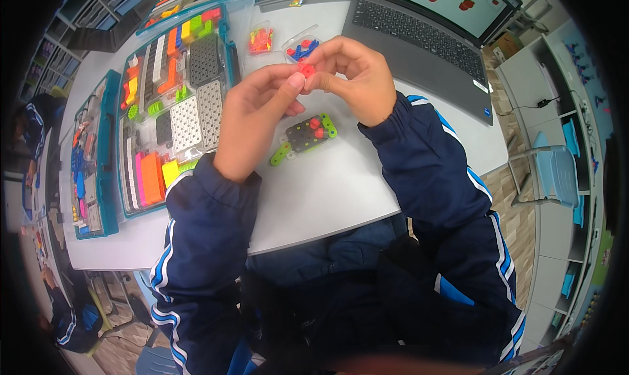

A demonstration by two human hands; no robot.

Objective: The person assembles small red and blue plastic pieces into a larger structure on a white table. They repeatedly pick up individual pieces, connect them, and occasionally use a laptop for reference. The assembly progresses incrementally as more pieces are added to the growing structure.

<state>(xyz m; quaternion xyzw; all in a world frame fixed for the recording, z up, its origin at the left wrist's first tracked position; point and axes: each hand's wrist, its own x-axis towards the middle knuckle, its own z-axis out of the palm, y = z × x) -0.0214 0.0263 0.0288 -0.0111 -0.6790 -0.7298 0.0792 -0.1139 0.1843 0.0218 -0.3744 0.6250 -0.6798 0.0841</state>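
Note:
Between the fingertips of both hands is a small red plastic building piece, held up over the white table. My left hand pinches it from the left with thumb and fingers. From the right, my right hand grips it between thumb and forefinger. Fingers cover part of the piece, so its full shape is hidden. Below the hands lies a small assembled model of a dark grey perforated plate, bright green end parts and red round pieces. Behind my fingers stands a small clear box with blue and red pieces.
A teal-edged sorting case full of coloured bricks and plates fills the left side. Another teal tray lies beyond it. An open laptop stands at the back right. A second small box holds red and yellow pieces.

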